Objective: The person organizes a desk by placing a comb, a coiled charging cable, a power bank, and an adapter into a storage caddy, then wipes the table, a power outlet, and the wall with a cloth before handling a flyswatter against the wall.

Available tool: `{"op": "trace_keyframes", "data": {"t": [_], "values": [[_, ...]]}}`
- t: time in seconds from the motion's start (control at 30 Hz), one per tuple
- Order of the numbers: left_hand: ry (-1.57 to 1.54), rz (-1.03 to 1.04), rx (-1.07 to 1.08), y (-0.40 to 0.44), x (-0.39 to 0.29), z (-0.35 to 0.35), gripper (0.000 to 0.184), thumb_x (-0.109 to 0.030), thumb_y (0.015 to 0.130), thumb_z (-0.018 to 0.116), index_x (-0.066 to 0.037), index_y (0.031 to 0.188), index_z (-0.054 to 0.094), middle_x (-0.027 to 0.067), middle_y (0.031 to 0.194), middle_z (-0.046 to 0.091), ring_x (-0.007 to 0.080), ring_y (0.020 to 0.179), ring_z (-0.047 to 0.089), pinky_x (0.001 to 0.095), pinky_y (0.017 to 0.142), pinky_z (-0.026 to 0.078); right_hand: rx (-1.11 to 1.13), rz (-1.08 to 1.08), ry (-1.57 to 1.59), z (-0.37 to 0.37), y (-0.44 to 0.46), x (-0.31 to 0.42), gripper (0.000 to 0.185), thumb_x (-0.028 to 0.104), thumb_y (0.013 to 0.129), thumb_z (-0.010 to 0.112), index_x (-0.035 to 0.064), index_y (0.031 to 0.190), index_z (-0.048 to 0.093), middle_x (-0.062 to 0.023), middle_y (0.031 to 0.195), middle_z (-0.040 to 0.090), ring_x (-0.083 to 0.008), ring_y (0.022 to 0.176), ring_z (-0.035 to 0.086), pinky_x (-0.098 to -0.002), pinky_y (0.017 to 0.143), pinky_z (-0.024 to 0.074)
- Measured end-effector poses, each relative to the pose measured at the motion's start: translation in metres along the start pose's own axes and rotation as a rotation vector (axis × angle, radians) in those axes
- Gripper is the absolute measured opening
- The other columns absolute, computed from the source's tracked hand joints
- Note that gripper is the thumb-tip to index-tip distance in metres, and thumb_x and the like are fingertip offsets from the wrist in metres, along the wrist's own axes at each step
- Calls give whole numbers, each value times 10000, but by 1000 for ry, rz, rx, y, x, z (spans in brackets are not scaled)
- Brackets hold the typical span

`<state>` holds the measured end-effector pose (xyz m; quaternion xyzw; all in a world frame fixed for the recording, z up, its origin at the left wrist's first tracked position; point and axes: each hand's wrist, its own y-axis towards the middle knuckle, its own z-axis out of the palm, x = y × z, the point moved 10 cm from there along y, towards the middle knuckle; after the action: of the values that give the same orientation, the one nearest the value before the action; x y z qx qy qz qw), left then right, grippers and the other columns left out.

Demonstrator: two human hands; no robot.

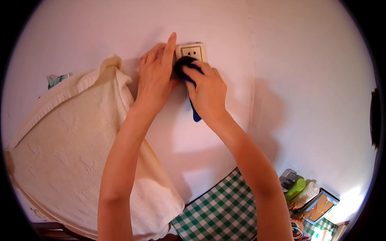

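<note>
Nearest the camera, a bare left forearm and a bare right forearm reach up to the far pale pinkish wall. Curled fingers of the right hand grip a tool with a soft-looking black head and a narrow dark-blue handle, seemingly a brush; its head is blurred. That tool lies between the two hands, its long axis tilted: head at the upper left, handle end lower and slightly right, below the right palm. Its head overlaps the lower left part of a cream, rectangular plastic socket plate; whether they touch cannot be told. The left hand is just left of the plate, fingers mostly spread and index pointing up, seemingly resting on the wall; its thumb is largely hidden.

Left of the arms hangs a cream plush towel with footprint shapes. At the near right, beyond a green-and-white checked cloth, stand a lime-green bottle and a white plastic bottle. No brand, label or writing is legible on the plate, tool or bottles.
</note>
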<state>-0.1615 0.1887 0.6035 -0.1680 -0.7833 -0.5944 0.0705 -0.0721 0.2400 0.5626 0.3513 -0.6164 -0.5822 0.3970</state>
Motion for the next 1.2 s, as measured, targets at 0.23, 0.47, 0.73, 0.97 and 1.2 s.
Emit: {"op": "trace_keyframes", "data": {"t": [0.23, 0.47, 0.73, 0.97, 1.2], "values": [[6, -1, -24, -10, -4, -7, 907, -24, 638, 787, -108, 1408, 315, 88, 1249, 557, 304, 1204, 460, 425, 991, 361, 1, 308, -16, -5, 30, -54, 247, 121, 751, 654, 135, 993, 697, -74, 1082, 641, -291, 940, 617, -368, 779, 505], [187, 124, -87, -37, -25, -4, 427, -4, 763, 629, -72, 1178, 554, 94, 1233, 540, 301, 1209, 448, 481, 1035, 324, 2, 63, -82, -9, 16, -38, 281, 107, 735, 658, 156, 1012, 655, -38, 1022, 617, -280, 847, 595, -386, 707, 512], [167, 87, -36, -38, -19, 4, 429, -53, 746, 647, -67, 1169, 575, 107, 1255, 524, 309, 1239, 423, 515, 1068, 277, 84, 92, -126, -5, 54, -61, 313, 132, 771, 606, 166, 1081, 632, -61, 1051, 599, -254, 939, 576, -379, 753, 511], [198, 76, -39, -36, -20, 6, 466, -78, 738, 645, -61, 1196, 561, 116, 1279, 501, 316, 1254, 401, 533, 1072, 260, 191, -145, -149, 9, 77, -12, 293, 80, 762, 582, 192, 1020, 668, -26, 1042, 603, -233, 952, 558, -343, 753, 515], [236, 73, -19, -40, -17, 6, 512, -110, 734, 636, -78, 1238, 546, 123, 1293, 484, 323, 1255, 390, 548, 1074, 245, 300, -117, -340, 18, 95, -19, 243, 77, 779, 549, 183, 962, 669, 5, 1023, 585, -216, 972, 543, -357, 786, 505]]}}
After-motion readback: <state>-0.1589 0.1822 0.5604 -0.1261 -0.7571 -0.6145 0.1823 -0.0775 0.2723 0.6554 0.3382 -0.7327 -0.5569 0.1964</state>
